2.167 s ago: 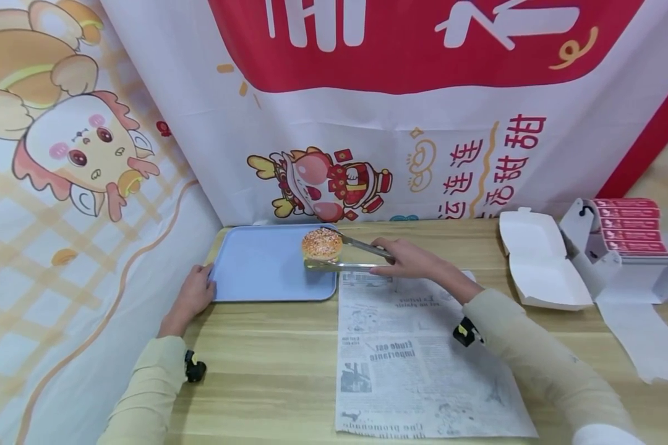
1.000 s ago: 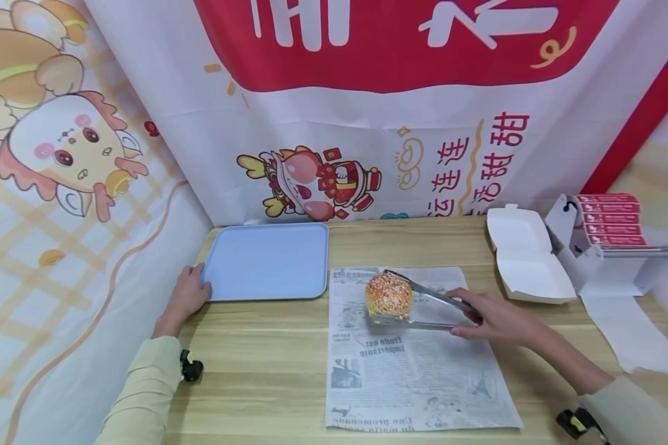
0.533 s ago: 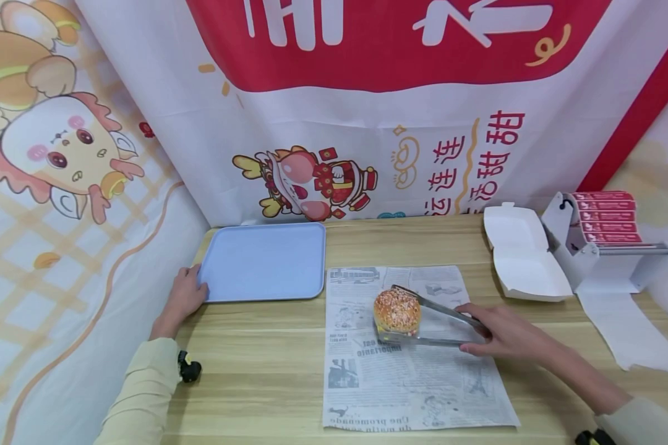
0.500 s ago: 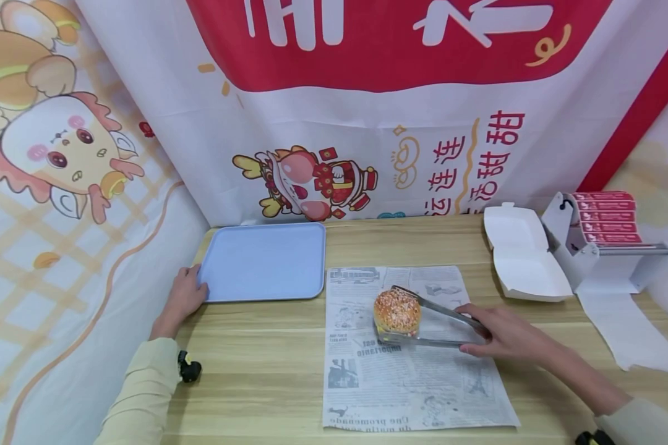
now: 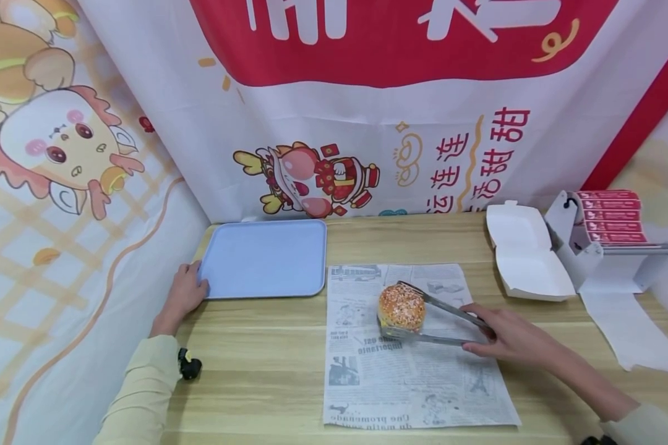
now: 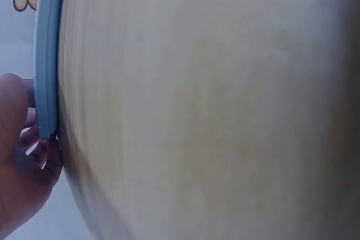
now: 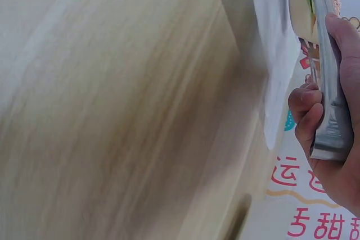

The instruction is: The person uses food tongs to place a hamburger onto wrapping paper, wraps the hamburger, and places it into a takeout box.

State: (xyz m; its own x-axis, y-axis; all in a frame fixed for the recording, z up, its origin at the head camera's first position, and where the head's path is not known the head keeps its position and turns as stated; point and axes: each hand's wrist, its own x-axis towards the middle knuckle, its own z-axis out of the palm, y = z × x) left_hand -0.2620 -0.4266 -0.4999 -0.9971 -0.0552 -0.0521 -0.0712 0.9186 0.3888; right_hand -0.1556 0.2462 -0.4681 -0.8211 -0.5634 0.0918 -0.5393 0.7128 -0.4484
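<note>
Gripped tongs [image 5: 451,309] around burger [image 5: 402,306] with right hand [image 5: 498,334]; pinched blue tray [image 5: 264,258] at near left corner with left hand [image 5: 186,290].

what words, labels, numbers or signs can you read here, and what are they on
"运连连", red on the banner
"活甜甜", red on the banner
"Une promenade", mirrored on the paper sheet
"importante", mirrored on the paper sheet
Big white characters on the banner: cut off, unreadable
Red labels at right: too small to read
Other print on the paper sheet: too small, blurred or partly hidden
</note>
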